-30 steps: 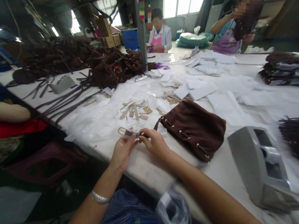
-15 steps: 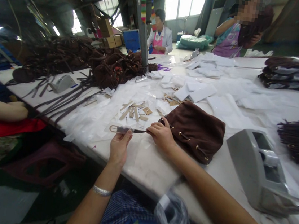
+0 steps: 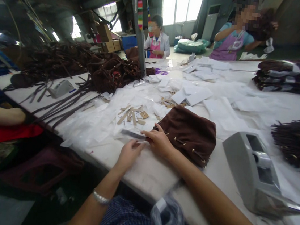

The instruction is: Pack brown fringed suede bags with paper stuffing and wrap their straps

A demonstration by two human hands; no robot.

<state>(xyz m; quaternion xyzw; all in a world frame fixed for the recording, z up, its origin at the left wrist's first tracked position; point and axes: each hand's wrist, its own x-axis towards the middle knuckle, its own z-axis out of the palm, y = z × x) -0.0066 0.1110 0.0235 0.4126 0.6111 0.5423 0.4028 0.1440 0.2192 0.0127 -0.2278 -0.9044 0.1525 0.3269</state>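
Observation:
A dark brown drawstring bag [image 3: 193, 130] with gold eyelets lies on the table, right behind my hands. My right hand [image 3: 161, 141] is closed at the bag's left side on a dark strap [image 3: 133, 135], whose blurred, greyish end sticks out to the left. Just below the strap, my left hand [image 3: 130, 154] has its thumb and fingers pinched together close to my right fingertips. Whatever is between those fingers is too small and blurred to make out; a thin whitish edge shows beside them.
Tan strips [image 3: 132, 114] lie on white plastic sheets beyond my hands. A grey tape dispenser [image 3: 253, 172] stands at right, near a fringed dark bundle [image 3: 299, 140]. Brown bags [image 3: 111, 73] are heaped at left. A co-worker's arm [image 3: 0, 116] rests at left; two people work across the table.
My left hand has let go of the strap's buckle end and moved right, up to my right hand. The strap end has swung slightly. A far co-worker has raised a dark item.

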